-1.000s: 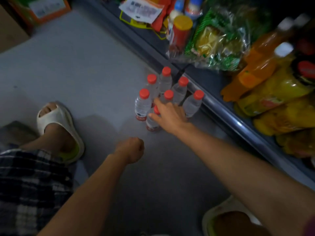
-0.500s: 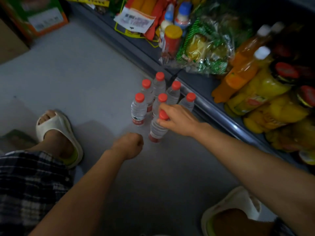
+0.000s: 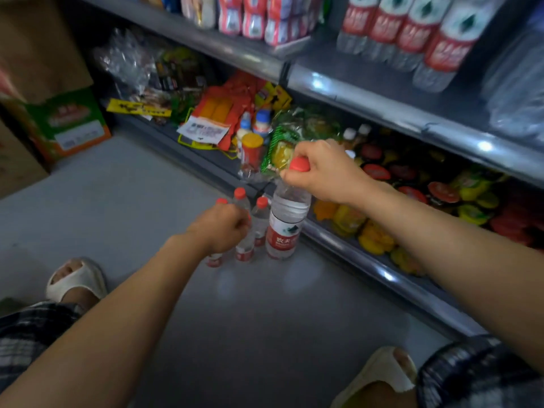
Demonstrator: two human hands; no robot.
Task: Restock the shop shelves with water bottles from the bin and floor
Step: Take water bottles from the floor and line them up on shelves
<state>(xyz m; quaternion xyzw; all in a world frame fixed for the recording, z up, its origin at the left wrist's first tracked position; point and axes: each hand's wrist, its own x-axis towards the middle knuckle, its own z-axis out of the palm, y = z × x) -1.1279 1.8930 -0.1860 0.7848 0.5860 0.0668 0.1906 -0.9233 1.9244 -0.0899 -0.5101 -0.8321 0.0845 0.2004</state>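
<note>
My right hand [image 3: 326,172] grips a clear water bottle [image 3: 287,222] by its red cap and holds it in the air, in front of the bottom shelf. Several more red-capped water bottles [image 3: 260,219] stand together on the grey floor. My left hand [image 3: 220,228] is curled over the top of one of them [image 3: 244,251], and its fingers hide that cap. Larger water bottles with red labels [image 3: 441,39] stand in a row on the upper shelf [image 3: 382,101] at the right.
The bottom shelf [image 3: 368,260] holds snack bags, a red jar [image 3: 251,151] and orange and yellow drink bottles. A green and orange carton [image 3: 67,122] stands against the wall at the left. My feet in white slippers [image 3: 76,281] [image 3: 379,375] flank the floor space.
My right hand has lifted one bottle off the floor by its cap. My left hand moved forward from a bare fist onto the bottle cluster. The view tilted up to show the upper shelves.
</note>
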